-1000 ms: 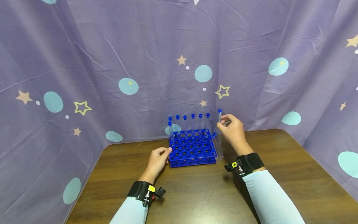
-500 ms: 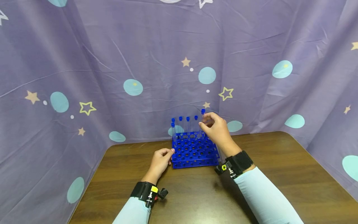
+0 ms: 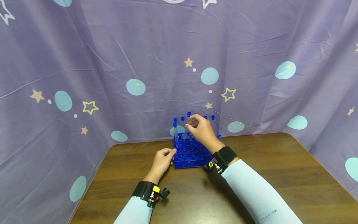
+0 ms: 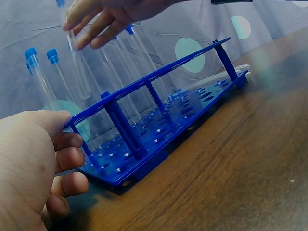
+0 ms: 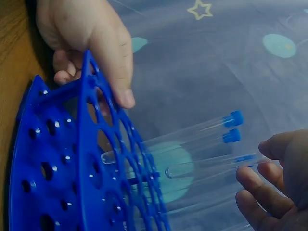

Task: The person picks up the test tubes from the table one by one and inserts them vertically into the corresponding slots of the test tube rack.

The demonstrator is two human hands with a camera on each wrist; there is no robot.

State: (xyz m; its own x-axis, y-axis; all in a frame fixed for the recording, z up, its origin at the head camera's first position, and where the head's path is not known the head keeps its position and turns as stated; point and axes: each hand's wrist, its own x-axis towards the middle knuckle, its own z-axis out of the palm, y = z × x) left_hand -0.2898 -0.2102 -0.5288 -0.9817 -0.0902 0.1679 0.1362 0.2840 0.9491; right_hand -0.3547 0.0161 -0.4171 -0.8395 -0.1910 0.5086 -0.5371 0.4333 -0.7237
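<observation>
A blue test tube rack [image 3: 188, 164] stands on the table with several capped tubes upright along its back row and left side. My left hand [image 3: 162, 161] grips the rack's near left edge, thumb on the top plate and fingers curled beneath it. Between thumb and fingertips, my right hand [image 3: 202, 129] pinches a clear test tube [image 5: 192, 167] with a blue cap, over the back left of the rack. The tube hangs slightly tilted, and its rounded end shows apart from the top plate in the right wrist view. My right hand and forearm hide part of the rack in the head view.
Clear tubes [image 4: 221, 77] lie beside the rack's right end, mostly hidden in the head view. Behind the wooden table [image 3: 179, 199] hangs a purple patterned curtain [image 3: 156, 62], close to the rack's back.
My right hand has carried the test tube leftward from beside the rack's right end, across the back row, to the back left. My left hand keeps its grip on the rack.
</observation>
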